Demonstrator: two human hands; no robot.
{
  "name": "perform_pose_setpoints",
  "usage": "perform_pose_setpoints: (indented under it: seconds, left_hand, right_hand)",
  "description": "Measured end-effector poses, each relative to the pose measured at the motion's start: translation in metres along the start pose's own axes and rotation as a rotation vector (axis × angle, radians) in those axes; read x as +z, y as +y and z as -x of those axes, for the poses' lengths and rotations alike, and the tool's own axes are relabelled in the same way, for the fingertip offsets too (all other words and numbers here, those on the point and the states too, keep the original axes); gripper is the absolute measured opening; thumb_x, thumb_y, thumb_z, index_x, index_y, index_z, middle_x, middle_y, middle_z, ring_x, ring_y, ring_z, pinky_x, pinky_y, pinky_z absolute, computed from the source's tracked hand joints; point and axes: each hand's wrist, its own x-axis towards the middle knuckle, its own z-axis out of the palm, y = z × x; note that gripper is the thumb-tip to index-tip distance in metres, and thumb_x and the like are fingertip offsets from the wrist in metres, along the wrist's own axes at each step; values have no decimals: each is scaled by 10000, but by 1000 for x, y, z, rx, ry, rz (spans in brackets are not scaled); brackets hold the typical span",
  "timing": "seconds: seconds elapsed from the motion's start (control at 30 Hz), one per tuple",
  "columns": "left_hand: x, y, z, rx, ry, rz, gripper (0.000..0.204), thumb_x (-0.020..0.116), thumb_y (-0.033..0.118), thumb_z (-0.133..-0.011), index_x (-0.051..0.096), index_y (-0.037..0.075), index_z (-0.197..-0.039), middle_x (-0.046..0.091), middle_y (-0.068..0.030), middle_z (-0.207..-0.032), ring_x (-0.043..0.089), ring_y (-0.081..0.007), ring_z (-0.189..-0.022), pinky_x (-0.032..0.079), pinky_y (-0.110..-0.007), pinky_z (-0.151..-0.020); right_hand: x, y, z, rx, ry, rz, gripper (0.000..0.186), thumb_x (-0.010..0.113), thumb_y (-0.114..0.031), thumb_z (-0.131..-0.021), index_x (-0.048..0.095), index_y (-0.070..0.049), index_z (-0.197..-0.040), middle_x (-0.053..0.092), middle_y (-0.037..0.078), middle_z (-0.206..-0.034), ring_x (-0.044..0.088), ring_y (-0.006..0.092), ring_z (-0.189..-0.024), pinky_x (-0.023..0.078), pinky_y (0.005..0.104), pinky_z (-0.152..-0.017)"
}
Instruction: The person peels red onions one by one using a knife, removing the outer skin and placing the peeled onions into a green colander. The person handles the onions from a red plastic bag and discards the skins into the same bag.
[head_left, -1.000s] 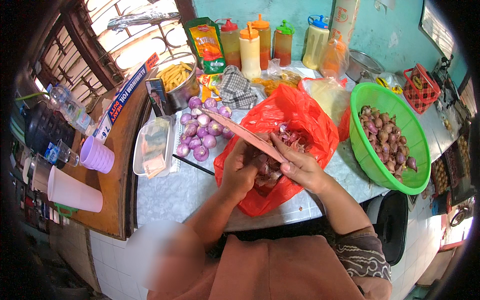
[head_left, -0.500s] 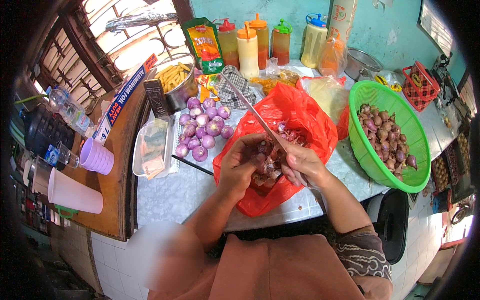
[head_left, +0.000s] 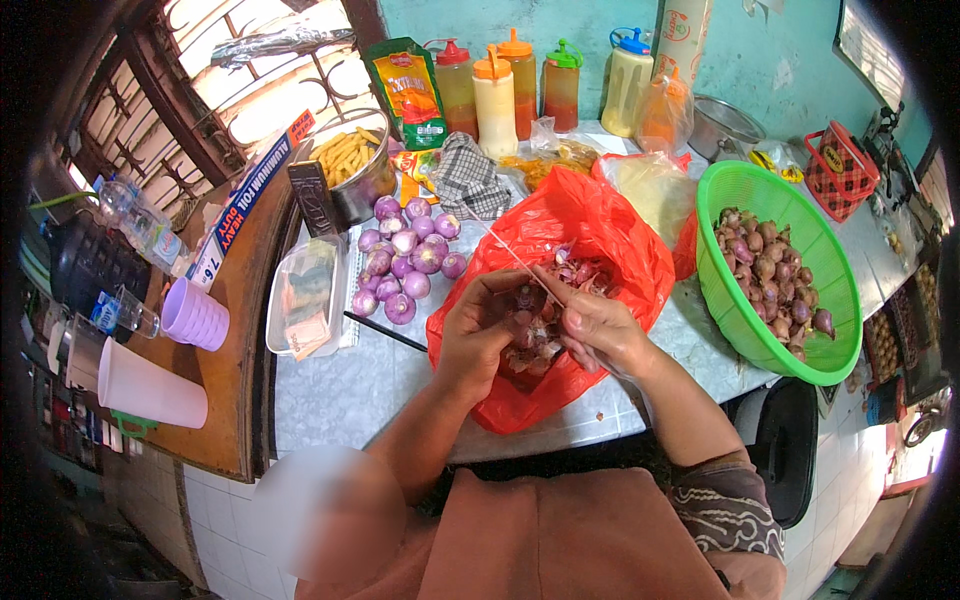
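Note:
My left hand (head_left: 476, 337) is closed around a shallot (head_left: 526, 297), its fingers hiding much of it. My right hand (head_left: 612, 332) grips a knife (head_left: 514, 257), whose thin blade, seen nearly edge-on, slants up to the left past the shallot. Both hands are close together over an open red plastic bag (head_left: 618, 225) that holds skins and unpeeled shallots (head_left: 590, 275). Left of the bag lies a pile of peeled purple shallots (head_left: 404, 262). On the right, a green basket (head_left: 845, 335) holds many shallots in their skins (head_left: 770, 285).
A clear plastic container (head_left: 283, 310) and a steel pot (head_left: 377, 190) of yellow fries stand left of the peeled pile. Several sauce bottles (head_left: 523, 85) line the wall. A checked cloth (head_left: 470, 180) lies behind. Purple cups (head_left: 195, 315) stand on the wooden surface at the left.
The knife has turned in my right hand, so its blade shows edge-on instead of its flat side, and its tip sits lower. My left hand stays nearly in place with the shallot.

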Motion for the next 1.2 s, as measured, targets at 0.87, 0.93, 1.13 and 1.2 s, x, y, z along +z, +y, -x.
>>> perform_pose_setpoints:
  seconds: [0.87, 0.93, 1.13, 1.2]
  left_hand:
    - [-3, -4, 0, 54, 30, 83, 329, 574, -70, -775, 500, 25, -1081, 561, -75, -1057, 554, -164, -980, 464, -294, -840]
    - [-3, -3, 0, 35, 29, 80, 328, 575, -68, -776, 500, 24, -1082, 561, -80, -1057, 553, -167, -981, 464, -294, -840]
    - [-1, 3, -2, -42, 28, 129, 326, 581, -49, -777, 498, 19, -1085, 568, -95, -1031, 580, -181, -929, 487, -289, -802]
    - [0, 5, -3, -80, 31, 185, 322, 580, -43, -778, 498, 15, -1084, 573, -100, -1017, 591, -189, -910, 497, -294, -795]
  right_hand:
    - [4, -6, 2, 33, -7, -64, 587, 421, -302, -927, 170, -49, -1394, 418, -29, -636, 412, 57, -457, 342, 177, -404]
    - [4, -2, 0, 10, 18, -52, 573, 422, -303, -927, 193, -56, -1390, 413, -32, -624, 414, 57, -450, 341, 178, -398]
    - [2, 0, 1, 46, 41, -138, 566, 438, -300, -919, 215, -79, -1390, 403, -28, -598, 406, 60, -450, 342, 188, -377]
    - [2, -1, 1, 36, 26, -199, 584, 443, -302, -916, 193, -83, -1395, 400, -22, -593, 402, 61, -455, 344, 188, -375]
